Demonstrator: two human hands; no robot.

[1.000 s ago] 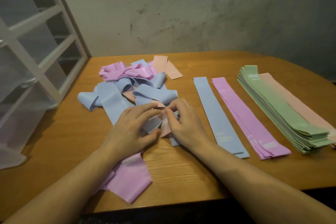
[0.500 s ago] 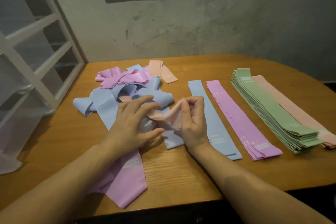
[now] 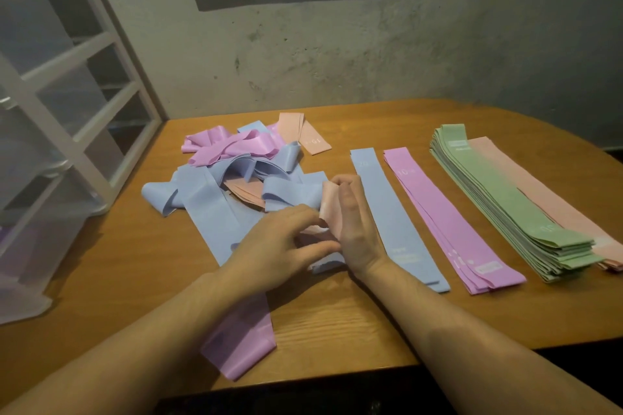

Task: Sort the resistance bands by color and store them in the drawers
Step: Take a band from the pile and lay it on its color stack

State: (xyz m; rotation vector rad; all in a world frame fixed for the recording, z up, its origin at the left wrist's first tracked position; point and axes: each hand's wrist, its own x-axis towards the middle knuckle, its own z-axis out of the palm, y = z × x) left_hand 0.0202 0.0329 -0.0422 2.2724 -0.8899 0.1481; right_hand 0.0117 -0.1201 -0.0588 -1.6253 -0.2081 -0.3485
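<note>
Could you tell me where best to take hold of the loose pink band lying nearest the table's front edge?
Probably its near end: the pink band sticks out there, flat on the table, while its far part runs under the left forearm. Pinch that free edge from the front.

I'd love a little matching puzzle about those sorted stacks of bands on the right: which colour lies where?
Stacks:
1. blue stack
2. pink-purple stack
3. green stack
4. peach stack

Places:
A. farthest right
B. between blue and green
C. nearest the right hand
D. partly overlapping the peach one

Pairs: 1-C, 2-B, 3-D, 4-A
</note>
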